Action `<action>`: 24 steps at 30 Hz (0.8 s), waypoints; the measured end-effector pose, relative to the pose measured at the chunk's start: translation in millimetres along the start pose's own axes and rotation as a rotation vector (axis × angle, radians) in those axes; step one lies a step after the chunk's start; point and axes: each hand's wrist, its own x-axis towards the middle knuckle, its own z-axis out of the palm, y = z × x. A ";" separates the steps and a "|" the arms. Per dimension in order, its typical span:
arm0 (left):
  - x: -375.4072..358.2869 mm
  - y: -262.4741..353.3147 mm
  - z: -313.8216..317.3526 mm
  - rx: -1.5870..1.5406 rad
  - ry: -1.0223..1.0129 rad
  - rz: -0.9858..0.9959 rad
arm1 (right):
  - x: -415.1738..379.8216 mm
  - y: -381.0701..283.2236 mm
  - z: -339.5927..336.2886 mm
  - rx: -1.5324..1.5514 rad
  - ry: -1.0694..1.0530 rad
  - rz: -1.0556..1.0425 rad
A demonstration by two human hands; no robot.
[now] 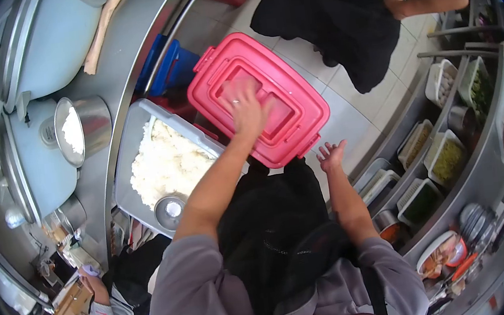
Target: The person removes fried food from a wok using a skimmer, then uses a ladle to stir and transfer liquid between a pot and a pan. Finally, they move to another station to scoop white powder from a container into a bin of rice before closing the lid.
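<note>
A pink lidded plastic box (pixel 204 88) is in front of me, its lid on top. Over the middle of the lid is my left hand (pixel 248 111), blurred, with a ring on one finger and the thumb spread away from the others. My right hand (pixel 331 157) is held open beside the lid's near right corner, fingers apart and nothing in it. Left of the pink box, a grey tub (pixel 127 183) holds a heap of white rice (pixel 165 158). A metal bowl (pixel 165 214) rests at the rice's near edge, and my left forearm overlaps the tub.
Large rice cookers (pixel 58 42), a metal pot (pixel 96 122) with white contents and a wooden stick (pixel 104 31) occupy the left counter. At right, a rack holds food trays (pixel 445 157). A person in black (pixel 335 17) stands ahead; another person (pixel 117 310) is at lower left.
</note>
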 end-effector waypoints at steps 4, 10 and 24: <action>24.4 -53.2 -3.9 -0.153 -0.358 -0.564 | 4.6 26.2 58.3 0.077 -0.136 0.085; 31.7 -66.2 6.7 -0.167 -0.413 -0.575 | -32.3 19.0 91.9 0.236 -0.272 0.111; 112.2 -121.4 -7.7 -0.168 -0.361 -0.461 | -43.7 58.4 164.2 0.436 -0.494 0.037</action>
